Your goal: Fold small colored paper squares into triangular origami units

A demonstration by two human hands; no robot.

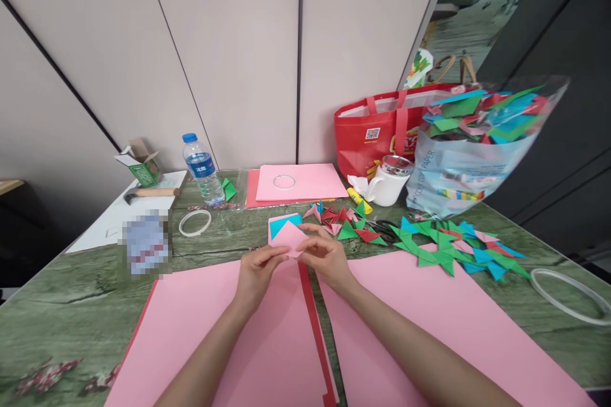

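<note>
Between my two hands is a small piece of pink paper (289, 238), its top corner pointing away from me. My left hand (258, 270) pinches its lower left side with thumb and finger. On the right side, my right hand (328, 255) grips the same paper, fingers bent over its edge. Just behind it lies a small stack of paper squares with a blue sheet (294, 220) on top. Beneath my hands and forearms are large pink sheets (200, 324), with red sheets showing at their edges.
Folded paper pieces (442, 245) spread to the right, near black scissors (383, 229), a glue stick (359, 200) and a white mug (389, 181). Behind stand a red bag (363, 133) and a filled plastic bag (458, 172). Left are a water bottle (203, 168), hammer (155, 192) and white ring (195, 223).
</note>
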